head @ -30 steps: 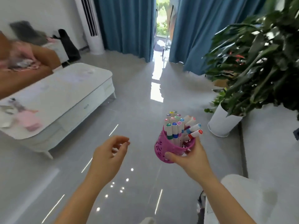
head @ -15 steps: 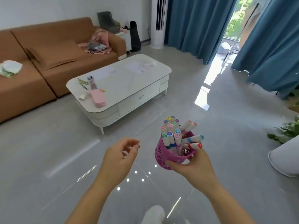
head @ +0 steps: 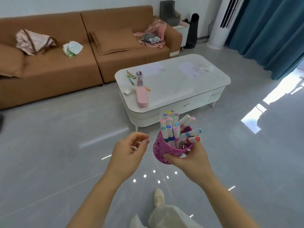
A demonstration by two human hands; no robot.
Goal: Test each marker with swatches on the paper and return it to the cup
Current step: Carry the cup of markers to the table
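1. Right hand [head: 189, 163] grips the magenta perforated plastic cup [head: 169, 150] low on its wall, thumb across the front. The cup is carried in the air above the grey tiled floor [head: 65, 145].
2. Left hand [head: 130, 155] is empty, fingers loosely curled, just beside the cup's left wall and not touching it.
3. White-barrelled markers with coloured caps [head: 171, 129] fill the cup; a few lean out over the right rim.
4. Risk: further tilt could slide the leaning ones onto the floor.
5. Risk: the low one-hand grip lets the top-heavy load rock.
6. White rounded coffee surface [head: 213, 83] with pale paper sheets [head: 192, 71] lies well apart, ahead.
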